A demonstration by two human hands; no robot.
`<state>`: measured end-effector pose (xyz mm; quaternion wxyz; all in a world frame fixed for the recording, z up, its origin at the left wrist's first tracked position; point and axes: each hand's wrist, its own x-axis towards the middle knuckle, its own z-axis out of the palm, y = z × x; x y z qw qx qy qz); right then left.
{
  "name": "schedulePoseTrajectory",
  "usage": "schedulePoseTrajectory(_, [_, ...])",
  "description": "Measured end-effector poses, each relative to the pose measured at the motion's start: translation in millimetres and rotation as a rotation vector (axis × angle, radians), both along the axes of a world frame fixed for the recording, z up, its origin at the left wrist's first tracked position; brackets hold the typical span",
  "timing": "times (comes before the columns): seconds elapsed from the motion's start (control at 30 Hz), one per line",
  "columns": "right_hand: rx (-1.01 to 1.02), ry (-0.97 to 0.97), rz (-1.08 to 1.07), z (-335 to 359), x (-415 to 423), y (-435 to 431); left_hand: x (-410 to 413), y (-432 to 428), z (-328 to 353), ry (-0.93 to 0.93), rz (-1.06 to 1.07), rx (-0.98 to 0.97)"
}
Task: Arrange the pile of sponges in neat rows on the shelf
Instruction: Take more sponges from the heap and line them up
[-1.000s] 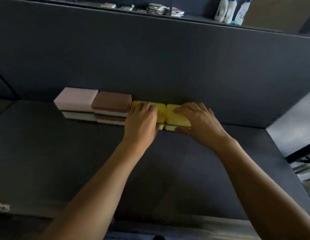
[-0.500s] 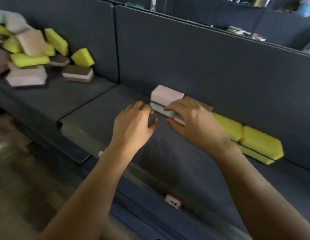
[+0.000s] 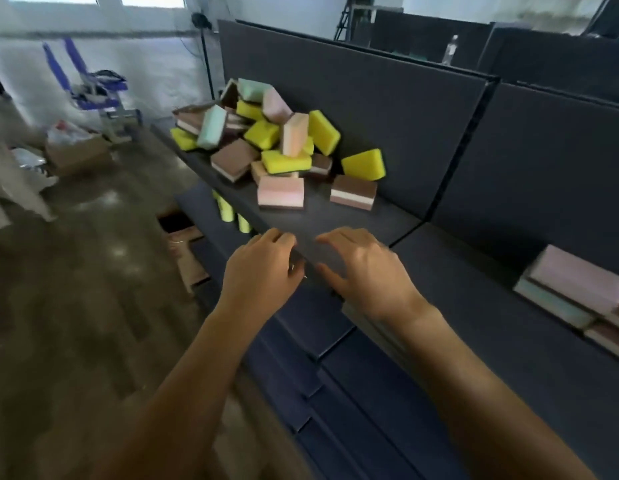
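Observation:
A loose pile of sponges (image 3: pixel 266 140), yellow, brown, pink and mint, lies on the dark shelf (image 3: pixel 335 220) against the back panel. A pink sponge (image 3: pixel 281 192) and a brown sponge (image 3: pixel 353 192) lie at the pile's near edge. At the right edge, a pink sponge (image 3: pixel 578 279) tops the stacked start of the neat row. My left hand (image 3: pixel 263 271) and my right hand (image 3: pixel 363 268) hover side by side over the shelf's front edge, fingers loosely spread, holding nothing, well short of the pile.
A dark back panel (image 3: pixel 370 109) rises behind the shelf. Lower shelves (image 3: pixel 335 393) step out below the hands, with yellow-green items (image 3: pixel 228 209) under the top shelf. A cardboard box (image 3: pixel 79 155) and a purple trolley (image 3: pixel 100 95) stand on the floor at left.
Both hands have left the neat row and moved left toward the pile. The view has swung left, so the pile is now central and the row sits at the right edge.

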<state>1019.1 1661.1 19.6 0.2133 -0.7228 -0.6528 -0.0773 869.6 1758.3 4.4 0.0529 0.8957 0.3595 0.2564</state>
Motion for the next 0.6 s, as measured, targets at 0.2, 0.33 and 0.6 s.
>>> schedulePoseTrajectory(0.2, [-0.03, -0.02, 0.014, -0.5, -4.6, 52.6, -5.8, 53.4, -9.1, 0.01, 0.0, -0.052])
schedulePoseTrajectory(0.33, [-0.038, -0.033, 0.031, 0.4, 13.3, 85.9, 4.1, 81.0, -12.0, 0.029, 0.007, -0.062])
schedulePoseTrajectory(0.6, [-0.074, -0.055, 0.061, -2.8, 50.1, 166.9, 27.0, 138.9, 1.1, 0.109, 0.05, -0.059])
